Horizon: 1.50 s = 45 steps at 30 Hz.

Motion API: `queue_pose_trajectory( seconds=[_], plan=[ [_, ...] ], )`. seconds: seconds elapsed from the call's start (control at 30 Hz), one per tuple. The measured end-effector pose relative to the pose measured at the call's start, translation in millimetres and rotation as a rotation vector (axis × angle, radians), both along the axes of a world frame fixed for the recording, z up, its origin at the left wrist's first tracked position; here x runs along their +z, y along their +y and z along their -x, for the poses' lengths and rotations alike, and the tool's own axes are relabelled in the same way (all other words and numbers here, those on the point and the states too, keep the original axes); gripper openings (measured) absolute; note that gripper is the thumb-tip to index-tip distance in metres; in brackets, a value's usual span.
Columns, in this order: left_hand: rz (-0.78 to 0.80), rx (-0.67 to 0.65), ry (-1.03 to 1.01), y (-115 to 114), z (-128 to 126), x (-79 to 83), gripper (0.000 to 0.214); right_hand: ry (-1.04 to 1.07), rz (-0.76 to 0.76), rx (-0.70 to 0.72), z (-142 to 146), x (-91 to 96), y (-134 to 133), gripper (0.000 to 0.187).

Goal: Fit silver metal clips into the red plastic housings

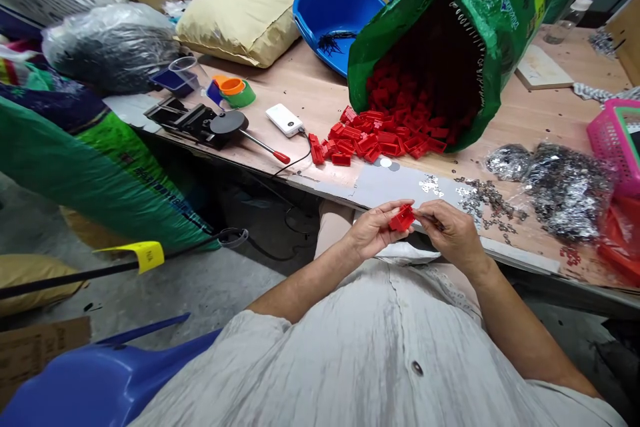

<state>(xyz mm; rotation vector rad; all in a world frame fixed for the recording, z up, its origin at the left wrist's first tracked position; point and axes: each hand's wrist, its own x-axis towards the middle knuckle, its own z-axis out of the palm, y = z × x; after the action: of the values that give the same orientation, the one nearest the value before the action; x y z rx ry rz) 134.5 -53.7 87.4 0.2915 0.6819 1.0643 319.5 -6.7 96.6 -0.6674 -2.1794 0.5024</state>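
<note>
My left hand (373, 230) pinches a small red plastic part (402, 218) just in front of the table edge. My right hand (450, 230) meets it from the right, fingers closed against the part's right side, perhaps on a small metal piece that I cannot make out. On the table beyond lies a pile of the same red parts (380, 137), spilling from a tipped green sack (450, 33). Small metal clips (487, 200) are scattered to the right of my hands.
A blue basin (330, 13) stands behind the pile. A white power bank (284, 120), a black hand press with a red-tipped lever (210, 123) and tape rolls (234, 90) sit at the left. Bags of metal pieces (560, 187) and a pink basket (615, 140) are at right.
</note>
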Motion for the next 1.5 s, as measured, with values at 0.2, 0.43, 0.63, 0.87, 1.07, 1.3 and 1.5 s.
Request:
queue_pose_trajectory(
  seconds=[0.2,0.43,0.63,0.87,1.07,1.3,1.5],
  plan=[
    [0.019,0.003,0.021,0.0,-1.0,-0.2,0.032,-0.051,0.088,-0.008,-3.1,4.4,-1.0,0.013],
    [0.009,0.003,0.064,-0.4,-3.4,-0.1,0.03,-0.118,0.061,0.012,-10.8,7.0,2.7,0.014],
    [0.009,-0.011,0.072,0.1,-6.1,-2.0,0.028,-0.158,0.02,0.054,-11.8,5.7,3.9,0.013],
    [0.006,-0.024,0.057,0.7,-6.8,-3.2,0.028,-0.118,0.142,0.054,-9.8,8.4,2.6,0.013],
    [0.028,0.008,0.063,-1.4,-7.1,-1.2,0.025,-0.078,0.525,0.031,-19.2,11.8,4.7,0.023],
    [0.044,0.024,0.071,-3.3,-10.9,0.8,0.022,-0.052,0.728,-0.046,-20.3,3.4,5.2,0.024],
    [0.029,0.019,0.08,-3.6,-13.7,2.9,0.021,-0.049,0.742,-0.042,-18.2,-1.1,4.6,0.025]
  ],
)
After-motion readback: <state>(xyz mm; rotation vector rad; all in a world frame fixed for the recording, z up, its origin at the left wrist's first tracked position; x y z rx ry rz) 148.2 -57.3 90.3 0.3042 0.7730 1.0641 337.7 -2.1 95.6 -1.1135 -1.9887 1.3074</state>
